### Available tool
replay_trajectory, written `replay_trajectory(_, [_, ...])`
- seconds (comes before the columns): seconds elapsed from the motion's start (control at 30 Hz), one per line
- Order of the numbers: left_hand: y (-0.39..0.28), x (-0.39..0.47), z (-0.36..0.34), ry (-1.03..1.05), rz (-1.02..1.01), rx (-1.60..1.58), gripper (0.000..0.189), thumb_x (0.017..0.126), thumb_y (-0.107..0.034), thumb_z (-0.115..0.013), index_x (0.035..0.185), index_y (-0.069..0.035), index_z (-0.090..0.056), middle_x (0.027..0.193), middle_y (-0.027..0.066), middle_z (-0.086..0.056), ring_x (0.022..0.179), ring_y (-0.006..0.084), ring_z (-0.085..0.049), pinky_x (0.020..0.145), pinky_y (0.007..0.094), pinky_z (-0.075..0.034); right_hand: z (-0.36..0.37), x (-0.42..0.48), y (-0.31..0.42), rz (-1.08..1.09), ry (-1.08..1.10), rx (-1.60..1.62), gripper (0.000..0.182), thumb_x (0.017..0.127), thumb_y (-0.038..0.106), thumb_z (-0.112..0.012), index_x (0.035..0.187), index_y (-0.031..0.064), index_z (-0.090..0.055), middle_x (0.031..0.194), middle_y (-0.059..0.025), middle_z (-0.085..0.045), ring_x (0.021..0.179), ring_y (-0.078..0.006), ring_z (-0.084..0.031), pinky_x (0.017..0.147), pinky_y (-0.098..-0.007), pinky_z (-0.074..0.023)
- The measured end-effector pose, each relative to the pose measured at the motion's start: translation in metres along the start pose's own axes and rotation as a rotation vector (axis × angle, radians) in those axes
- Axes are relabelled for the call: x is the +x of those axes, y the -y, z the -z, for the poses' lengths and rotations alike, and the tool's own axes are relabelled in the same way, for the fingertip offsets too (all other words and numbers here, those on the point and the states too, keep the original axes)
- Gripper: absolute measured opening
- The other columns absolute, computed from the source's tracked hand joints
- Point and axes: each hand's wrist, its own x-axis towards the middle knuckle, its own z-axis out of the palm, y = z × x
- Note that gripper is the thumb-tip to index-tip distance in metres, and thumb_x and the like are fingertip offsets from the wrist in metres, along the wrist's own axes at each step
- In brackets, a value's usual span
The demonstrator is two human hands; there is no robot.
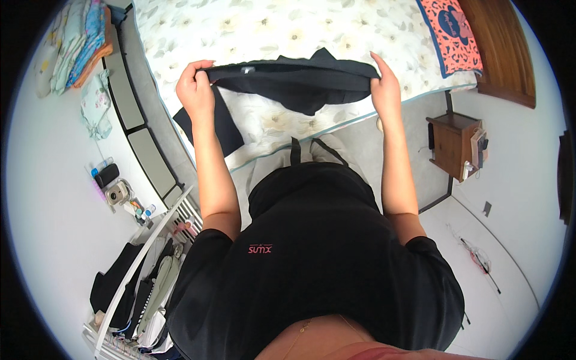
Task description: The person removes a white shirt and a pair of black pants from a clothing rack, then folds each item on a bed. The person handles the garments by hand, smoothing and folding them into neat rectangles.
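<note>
A black garment is stretched sideways between my two hands over the bed. Its upper edge, perhaps a waistband, carries a small pale label near the left end. My left hand grips that end, fingers curled over the cloth. At the other end, my right hand pinches the edge with the index finger pointing up. Another black cloth, apparently folded flat, lies on the bed's near left corner, partly hidden by my left forearm. Beneath everything spreads a white floral bedcover.
A pink patterned cloth lies by the wooden headboard. A brown nightstand stands at right. Along the left runs a low white cabinet bearing folded bedding and a projector. Clothes hang on a rack at lower left.
</note>
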Motion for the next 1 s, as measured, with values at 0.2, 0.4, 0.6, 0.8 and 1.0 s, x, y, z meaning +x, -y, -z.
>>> replay_trajectory(0.2, [-0.039, -0.004, -0.046, 0.164, -0.053, 0.234, 0.023, 0.082, -0.003, -0.051, 0.093, -0.001, -0.071, 0.088, 0.0147, -0.069, 0.082, 0.0273, -0.066, 0.078, 0.0342, -0.051, -0.009, 0.020, -0.096, -0.430, 0.312, 0.097, 0.051, 0.089, 0.008, -0.058, 0.140, 0.0111, -0.054, 0.091, -0.0216, -0.071, 0.080, -0.0346, -0.071, 0.073, -0.0422, -0.0588])
replay_trajectory(0.4, [0.005, -0.005, -0.161, 0.708, 0.021, 0.558, 0.019, 0.075, -0.010, -0.073, 0.094, -0.006, -0.075, 0.089, 0.0138, -0.073, 0.087, 0.0300, -0.070, 0.080, 0.0389, -0.054, 0.007, 0.058, -0.183, -0.793, 0.298, 0.899, 0.046, 0.089, -0.004, -0.038, 0.125, 0.0062, -0.065, 0.098, -0.0182, -0.073, 0.069, -0.0240, -0.073, 0.061, -0.0335, -0.0627])
replay_trajectory(0.6, [-0.147, 0.061, -0.416, 0.524, -0.348, 0.429, 0.025, 0.084, -0.023, -0.062, 0.097, -0.003, -0.070, 0.092, 0.0228, -0.069, 0.091, 0.0415, -0.066, 0.081, 0.0510, -0.052, 0.182, 0.147, -0.315, -0.432, -0.493, 0.899, 0.043, 0.082, -0.006, -0.045, 0.111, 0.0077, -0.073, 0.090, -0.0065, -0.068, 0.053, -0.0134, -0.058, 0.045, -0.0254, -0.0509])
replay_trajectory(0.8, [-0.460, 0.075, -0.494, 0.708, -0.300, -1.115, 0.029, 0.098, -0.006, -0.037, 0.117, -0.002, -0.059, 0.117, 0.0146, -0.065, 0.103, 0.0278, -0.066, 0.092, 0.0405, -0.055, 0.457, 0.108, -0.177, 0.536, -1.194, 1.099, 0.041, 0.081, 0.000, -0.049, 0.121, -0.0037, -0.059, 0.108, -0.0228, -0.065, 0.098, -0.0355, -0.067, 0.092, -0.0478, -0.0582])
replay_trajectory(1.0, [-0.502, 0.097, -0.459, 0.742, -0.489, -1.588, 0.027, 0.106, -0.014, -0.040, 0.126, -0.004, -0.056, 0.120, 0.0144, -0.066, 0.110, 0.0307, -0.064, 0.098, 0.0462, -0.054, 0.447, 0.071, -0.088, 0.782, -1.482, 0.620, 0.043, 0.077, -0.005, -0.043, 0.117, -0.0067, -0.058, 0.110, -0.0259, -0.064, 0.098, -0.0377, -0.068, 0.091, -0.0463, -0.0611])
